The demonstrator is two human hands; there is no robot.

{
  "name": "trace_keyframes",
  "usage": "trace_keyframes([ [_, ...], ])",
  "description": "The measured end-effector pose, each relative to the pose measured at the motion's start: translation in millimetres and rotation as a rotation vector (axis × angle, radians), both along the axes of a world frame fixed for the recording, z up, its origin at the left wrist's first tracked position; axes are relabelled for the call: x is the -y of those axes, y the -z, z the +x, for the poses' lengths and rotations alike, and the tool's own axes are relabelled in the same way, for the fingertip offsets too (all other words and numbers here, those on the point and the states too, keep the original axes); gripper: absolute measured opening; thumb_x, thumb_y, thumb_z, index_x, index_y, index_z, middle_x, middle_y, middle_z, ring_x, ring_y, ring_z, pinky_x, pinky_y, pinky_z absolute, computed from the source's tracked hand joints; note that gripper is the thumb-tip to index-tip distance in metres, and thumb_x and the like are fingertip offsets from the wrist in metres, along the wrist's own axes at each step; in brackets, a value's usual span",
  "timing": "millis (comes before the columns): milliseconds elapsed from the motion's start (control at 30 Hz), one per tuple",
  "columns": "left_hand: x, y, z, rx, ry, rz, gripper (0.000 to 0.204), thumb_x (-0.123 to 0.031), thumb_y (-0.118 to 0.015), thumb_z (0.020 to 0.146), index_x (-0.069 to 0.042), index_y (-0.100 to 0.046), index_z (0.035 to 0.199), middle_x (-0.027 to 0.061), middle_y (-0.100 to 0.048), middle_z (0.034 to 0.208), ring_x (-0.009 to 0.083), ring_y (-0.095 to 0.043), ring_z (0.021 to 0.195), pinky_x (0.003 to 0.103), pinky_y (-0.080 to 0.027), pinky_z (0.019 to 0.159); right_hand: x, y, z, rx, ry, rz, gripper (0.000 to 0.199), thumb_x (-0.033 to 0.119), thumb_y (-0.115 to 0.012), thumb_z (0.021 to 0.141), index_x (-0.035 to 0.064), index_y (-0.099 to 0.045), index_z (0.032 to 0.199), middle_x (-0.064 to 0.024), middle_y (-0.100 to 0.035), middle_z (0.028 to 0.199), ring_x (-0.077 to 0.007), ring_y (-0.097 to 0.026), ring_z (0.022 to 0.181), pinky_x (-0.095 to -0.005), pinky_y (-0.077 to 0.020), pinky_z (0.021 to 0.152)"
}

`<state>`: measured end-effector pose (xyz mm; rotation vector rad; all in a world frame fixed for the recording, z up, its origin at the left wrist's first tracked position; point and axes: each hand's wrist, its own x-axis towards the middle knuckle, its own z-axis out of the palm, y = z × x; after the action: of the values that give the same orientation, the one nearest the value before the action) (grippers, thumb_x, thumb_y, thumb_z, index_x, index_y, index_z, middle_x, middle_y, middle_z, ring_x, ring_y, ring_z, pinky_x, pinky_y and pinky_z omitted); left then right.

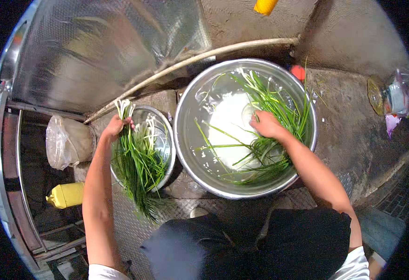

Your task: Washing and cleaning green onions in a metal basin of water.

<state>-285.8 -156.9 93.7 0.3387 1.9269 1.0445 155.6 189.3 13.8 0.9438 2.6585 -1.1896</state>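
My left hand (115, 126) is closed around a bunch of scallions (128, 154), white ends up and green tops hanging down. That bunch is over a smaller metal basin (170, 158), where more scallions (154, 161) lie. My right hand (266, 125) reaches into a large metal basin (185, 154) of water. Its fingers are pinched together, with a bit of green stem showing at the fingertips. Around it, loose scallions (277, 100) float along the basin's right side and front, and several single stalks lie across the middle.
A pale bucket lined with plastic (66, 142) and a yellow jug (66, 195) stand at the left. Behind the basins, a pale pipe (241, 46) runs along a plastic-covered wall. A red object (298, 72) sits behind the large basin. Plastic bags (398, 98) lie far right.
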Motion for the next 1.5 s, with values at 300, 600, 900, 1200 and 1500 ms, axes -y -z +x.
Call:
trace_keyframes([
  [300, 4, 37, 23, -0.631, 0.315, -0.423, 0.054, -0.031, -0.079, 0.074, 0.001, -0.06, 0.114, 0.014, -0.067, 0.101, 0.027, -0.062, 0.093, 0.038, -0.047, 0.083, -5, 0, 2, 0.05, -0.034, 0.106, 0.049, 0.029, -0.065, 0.082, -0.0049, -0.052, 0.115, -0.0279, -0.062, 0.106, -0.0419, -0.061, 0.098, -0.0479, -0.0479, 0.088],
  [600, -93, -68, 191, -0.812, 0.249, 0.104, 0.026, -0.025, -0.063, 0.09, 0.0, -0.063, 0.098, 0.014, -0.064, 0.074, 0.0236, -0.063, 0.065, 0.037, -0.05, 0.063, -8, -47, -17, -0.421, 0.18, 0.474, 0.051, 0.035, -0.065, 0.084, -0.0044, -0.05, 0.112, -0.0262, -0.055, 0.112, -0.0415, -0.053, 0.102, -0.0454, -0.0432, 0.09],
  [900, -167, 38, 267, 0.003, 0.817, -0.605, 0.093, -0.079, -0.03, 0.084, 0.007, -0.062, 0.066, 0.0169, -0.06, 0.061, 0.0264, -0.064, 0.057, 0.042, -0.053, 0.068, -8, -5, -3, 0.044, 0.308, 0.259, 0.096, 0.053, -0.069, 0.074, -0.0058, -0.027, 0.137, -0.0336, -0.044, 0.128, -0.0465, -0.048, 0.116, -0.048, -0.041, 0.097],
  [1200, -188, 129, 301, 0.263, 0.181, 0.019, 0.052, -0.046, -0.055, 0.09, 0.005, -0.064, 0.1, 0.0125, -0.066, 0.083, 0.0166, -0.059, 0.068, 0.035, -0.048, 0.062, 4, 12, -2, 0.059, 0.072, -0.211, 0.061, 0.043, -0.063, 0.085, 0.0001, -0.046, 0.125, -0.0232, -0.061, 0.115, -0.0327, -0.058, 0.11, -0.0399, -0.0434, 0.094],
  [1500, -182, 92, 265, -0.258, 0.336, -0.303, 0.059, -0.04, -0.069, 0.076, 0.008, -0.062, 0.11, 0.0261, -0.064, 0.108, 0.0347, -0.065, 0.097, 0.039, -0.05, 0.084, 10, 21, -4, -0.032, 0.277, -0.5, 0.069, 0.045, -0.066, 0.085, 0.0014, -0.043, 0.133, -0.0212, -0.054, 0.128, -0.0284, -0.052, 0.117, -0.037, -0.0383, 0.1],
])
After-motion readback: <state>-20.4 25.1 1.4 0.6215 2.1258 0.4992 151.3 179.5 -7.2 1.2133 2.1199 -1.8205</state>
